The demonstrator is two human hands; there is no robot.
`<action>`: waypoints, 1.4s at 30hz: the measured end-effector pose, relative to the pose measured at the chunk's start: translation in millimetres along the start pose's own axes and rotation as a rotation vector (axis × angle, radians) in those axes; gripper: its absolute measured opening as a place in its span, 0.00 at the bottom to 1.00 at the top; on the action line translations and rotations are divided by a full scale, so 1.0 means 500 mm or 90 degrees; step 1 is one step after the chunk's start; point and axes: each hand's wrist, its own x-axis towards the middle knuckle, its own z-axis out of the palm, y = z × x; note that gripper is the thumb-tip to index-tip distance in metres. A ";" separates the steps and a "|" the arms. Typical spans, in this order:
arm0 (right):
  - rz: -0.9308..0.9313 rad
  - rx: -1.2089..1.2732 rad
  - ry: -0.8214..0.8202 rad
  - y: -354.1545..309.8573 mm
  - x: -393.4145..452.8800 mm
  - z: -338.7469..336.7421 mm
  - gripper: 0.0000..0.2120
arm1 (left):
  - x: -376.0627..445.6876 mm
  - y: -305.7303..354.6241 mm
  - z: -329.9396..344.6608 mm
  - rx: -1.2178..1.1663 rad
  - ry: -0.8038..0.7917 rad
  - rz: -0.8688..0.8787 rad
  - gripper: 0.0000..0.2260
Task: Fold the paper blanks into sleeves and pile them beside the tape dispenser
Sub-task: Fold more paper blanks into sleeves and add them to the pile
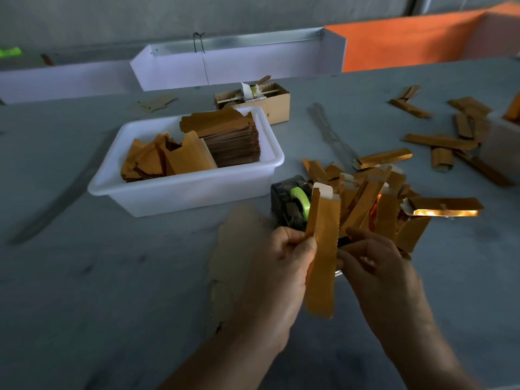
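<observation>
Orange paper sleeve (322, 260) gripped by left hand (284, 266), right hand (374, 257) fingers pinching; no writing legible.

Work surface: grey table (112, 277), scuffed, filling most of the frame.
Rear centre: long white trough-like guard (239, 66) with a metal strip along its top edge; black wire (199, 42) looped over it.
Rear left: second white panel (62, 80), lower, running to the frame's left edge.
Upper right: orange panel (408, 43).
Top: grey wall (140, 15), blurred.
Far upper left: small green glow (10, 52).
Light: dim, cool.
</observation>
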 end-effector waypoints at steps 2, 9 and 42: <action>-0.003 0.005 0.004 0.002 -0.003 0.003 0.10 | 0.000 0.000 0.000 0.020 0.014 0.009 0.04; -0.127 -0.266 0.051 -0.004 0.003 -0.014 0.03 | 0.002 0.005 -0.003 0.047 -0.005 0.010 0.05; -0.055 0.036 -0.151 -0.065 -0.007 -0.045 0.12 | -0.014 0.023 -0.059 -0.014 -0.173 -0.067 0.04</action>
